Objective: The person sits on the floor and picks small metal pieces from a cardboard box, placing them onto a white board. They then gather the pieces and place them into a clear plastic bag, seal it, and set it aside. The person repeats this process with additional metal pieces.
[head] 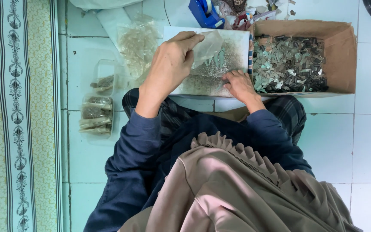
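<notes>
Pretty even, soft daylight here, nothing harsh. My left hand (170,64) throws only a faint shadow on the white board (220,73) under it, and my right hand (239,85) barely any. The floor tiles (344,141) to the right of my hands look bright, slightly washed out, with a cool teal cast. Inside the box (342,60) past my right hand it's darker. Focus is decent around my hands, and the clear bag (209,45) in my left looks hazy.

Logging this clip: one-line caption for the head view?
Left hand holds a clear bag over a white board; right hand gathers small metal pieces.
</notes>
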